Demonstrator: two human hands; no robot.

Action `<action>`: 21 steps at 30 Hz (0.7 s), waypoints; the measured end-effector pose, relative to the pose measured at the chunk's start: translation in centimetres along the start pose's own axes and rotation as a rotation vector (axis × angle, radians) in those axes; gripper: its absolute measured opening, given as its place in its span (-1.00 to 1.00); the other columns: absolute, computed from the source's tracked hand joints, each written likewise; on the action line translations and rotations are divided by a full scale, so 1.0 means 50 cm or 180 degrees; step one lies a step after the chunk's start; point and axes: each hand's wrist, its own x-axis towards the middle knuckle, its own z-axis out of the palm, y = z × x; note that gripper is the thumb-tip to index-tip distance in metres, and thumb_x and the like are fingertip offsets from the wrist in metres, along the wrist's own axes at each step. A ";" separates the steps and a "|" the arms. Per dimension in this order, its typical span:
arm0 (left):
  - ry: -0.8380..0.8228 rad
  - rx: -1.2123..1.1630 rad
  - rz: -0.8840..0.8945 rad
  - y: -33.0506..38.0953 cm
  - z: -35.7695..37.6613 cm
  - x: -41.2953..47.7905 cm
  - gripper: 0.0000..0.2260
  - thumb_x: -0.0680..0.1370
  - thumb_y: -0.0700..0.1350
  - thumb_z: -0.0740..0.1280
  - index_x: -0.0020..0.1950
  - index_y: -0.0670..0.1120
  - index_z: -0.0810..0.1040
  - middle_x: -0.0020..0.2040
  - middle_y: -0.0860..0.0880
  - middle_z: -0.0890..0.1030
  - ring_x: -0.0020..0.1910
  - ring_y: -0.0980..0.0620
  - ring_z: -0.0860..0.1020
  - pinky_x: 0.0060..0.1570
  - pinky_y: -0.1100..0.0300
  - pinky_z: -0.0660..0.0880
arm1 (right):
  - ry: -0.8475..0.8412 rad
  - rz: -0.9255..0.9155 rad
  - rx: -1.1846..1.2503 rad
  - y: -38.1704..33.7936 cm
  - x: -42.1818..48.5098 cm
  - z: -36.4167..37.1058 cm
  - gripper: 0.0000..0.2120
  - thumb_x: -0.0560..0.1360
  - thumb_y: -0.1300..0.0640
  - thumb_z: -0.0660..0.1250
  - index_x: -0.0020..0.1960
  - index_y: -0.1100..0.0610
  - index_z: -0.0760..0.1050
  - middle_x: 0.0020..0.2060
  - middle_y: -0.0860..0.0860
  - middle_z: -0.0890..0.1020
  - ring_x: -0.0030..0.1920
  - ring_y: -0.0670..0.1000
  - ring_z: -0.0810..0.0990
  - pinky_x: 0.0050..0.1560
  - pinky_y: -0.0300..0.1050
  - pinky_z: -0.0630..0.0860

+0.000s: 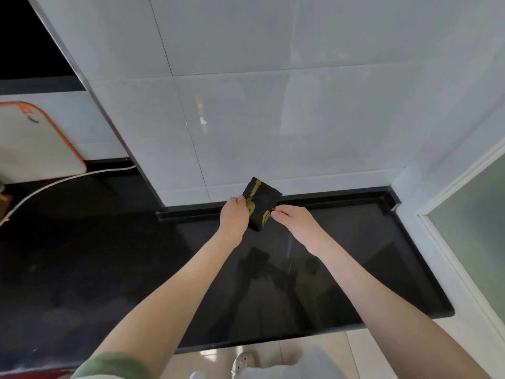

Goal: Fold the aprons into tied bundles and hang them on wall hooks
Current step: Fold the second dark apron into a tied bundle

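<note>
I'm seeing both hands up at the back of the worktop point(355, 269), in front of the tiled wall point(273, 105). The apron point(261, 203) is folded into a small dark bundle with a yellow print and is held in the air, clear of the black surface and just ahead of the raised back edge. Left hand point(235, 214) grips the bundle's left side, fingers wrapped behind it and thumb on the front. Right hand point(293, 218) pinches the bundle's lower right edge with curled fingertips. From here I can't tell whether it has a strap or just the cloth. The two hands are close together with only the bundle between them.

On the far left I see a white cutting board point(35, 143) with an orange rim leaning on the wall, with a white cable point(62, 181) running across the worktop below it. A green sleeve point(114, 365) shows at the bottom left. There's a light shoe point(244, 362) on the tiled floor point(352, 348), and a frosted glass panel point(478, 228) on the right
</note>
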 end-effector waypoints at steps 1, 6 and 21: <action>-0.0013 0.0153 -0.0062 -0.017 -0.007 0.002 -0.74 0.68 -0.14 0.03 0.20 -0.24 0.43 0.04 -0.17 0.47 0.04 -0.11 0.49 -0.01 0.12 0.41 | -0.0095 0.0022 -0.0134 0.010 0.002 0.010 -0.76 0.60 0.04 0.22 0.01 0.15 0.61 -0.15 -0.06 0.58 -0.12 -0.09 0.50 -0.11 -0.20 0.35; 0.0153 0.1170 0.0074 -0.114 -0.027 0.002 -0.72 0.65 -0.15 0.15 0.32 -0.24 0.31 0.16 -0.16 0.44 0.03 -0.04 0.48 -0.06 0.21 0.47 | -0.0394 0.0387 -0.0613 0.062 0.029 0.092 -0.76 0.60 0.13 0.18 -0.18 0.05 0.55 -0.23 -0.07 0.53 -0.11 -0.03 0.51 -0.16 -0.26 0.36; -0.1493 0.2402 0.1412 -0.331 0.043 0.094 -0.81 0.62 -0.05 0.24 0.16 -0.10 0.51 0.07 -0.04 0.41 0.12 -0.05 0.38 0.17 0.12 0.32 | -0.0743 0.0771 -0.1370 0.221 0.054 0.209 -0.77 0.60 0.03 0.14 0.06 -0.04 0.58 -0.10 -0.08 0.62 -0.04 0.00 0.57 -0.08 -0.07 0.47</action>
